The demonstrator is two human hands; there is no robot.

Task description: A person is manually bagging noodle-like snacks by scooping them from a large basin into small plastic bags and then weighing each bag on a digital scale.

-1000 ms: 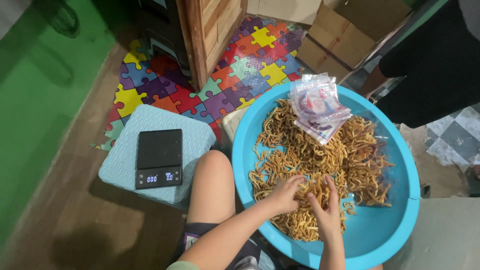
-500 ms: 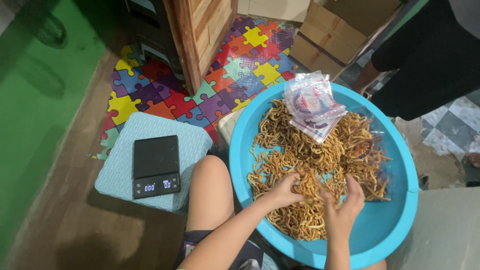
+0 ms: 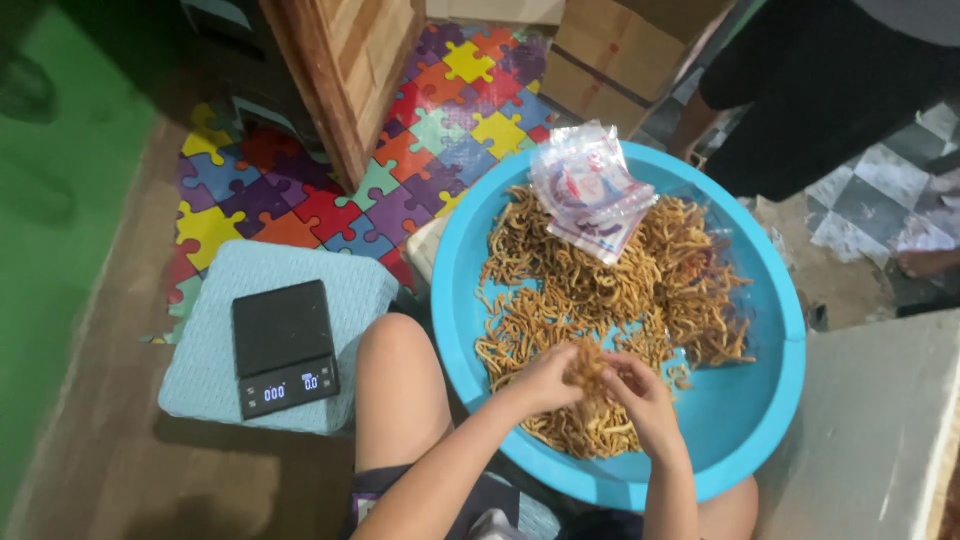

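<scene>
Fingers of both hands curl round one clump of snacks [image 3: 588,366], held between them just above the heap. Left hand [image 3: 545,378] grips it from the left, right hand [image 3: 640,388] from the right; fingertips meet over the clump, so both are closed on it.

Snacks: thin, golden-brown, twisted sticks, piled loose in a big blue basin [image 3: 745,420]. Heap [image 3: 600,290] covers the middle and far part of the basin; bare blue floor shows at right and near the front rim.

Clear plastic bags [image 3: 590,190], a small stack with red and blue print, lie on the far side of the heap, touching it.

Knee [image 3: 395,370] of the person sits just left of the basin, touching its rim.

Black scale [image 3: 284,346], display lit, rests on a pale blue stool [image 3: 340,275], left of the knee.

Puzzle mat [image 3: 340,190], many colours, lies on the floor beyond the stool. Cardboard boxes [image 3: 620,60] stand beyond the basin. Another person in dark clothes [image 3: 830,90] stands at far right.
</scene>
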